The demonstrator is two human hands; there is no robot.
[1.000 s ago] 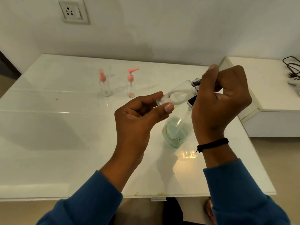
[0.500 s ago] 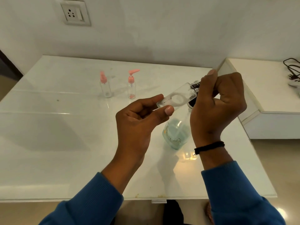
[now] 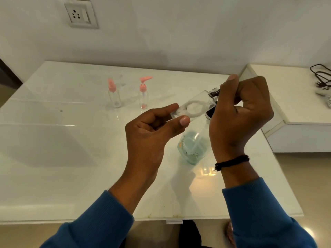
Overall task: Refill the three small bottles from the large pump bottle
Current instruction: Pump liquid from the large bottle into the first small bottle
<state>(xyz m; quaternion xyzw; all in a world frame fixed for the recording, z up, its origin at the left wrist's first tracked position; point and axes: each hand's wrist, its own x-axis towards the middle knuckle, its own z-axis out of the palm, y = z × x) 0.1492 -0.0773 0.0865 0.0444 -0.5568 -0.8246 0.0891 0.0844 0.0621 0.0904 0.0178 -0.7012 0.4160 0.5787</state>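
Small bottle (image 3: 192, 108), clear and lying tilted in the air, sits between our two hands above the white surface (image 3: 53, 140). Our left hand (image 3: 152, 133) pinches its bottom end between thumb and forefinger, the other fingers curled loosely behind. Our right hand (image 3: 240, 115) is closed around the bottle's upper end, thumb raised, gripping a dark threaded cap (image 3: 214, 93) at the neck; whether the cap is fully seated we cannot tell. A whitish patch shows inside the clear body.

Just below the right hand and partly hidden by its wrist stands the large pump bottle (image 3: 194, 147), with pale green liquid in its lower part; its dark top peeks out beside the right palm, under the small bottle.

Beyond the left hand, farther out on the surface, two more small bottles stand upright and near each other: the spray-top bottle (image 3: 113, 93) with a pink cap on the left, and the pump-top bottle (image 3: 144, 93) with a pink nozzle pointing right.

A black band (image 3: 232, 161) circles our right wrist, and blue sleeves (image 3: 100, 221) cover both forearms. To the right of the right hand a lower white ledge (image 3: 295, 108) carries a dark cable (image 3: 320, 76). On the wall beyond the left hand is a socket (image 3: 78, 14).
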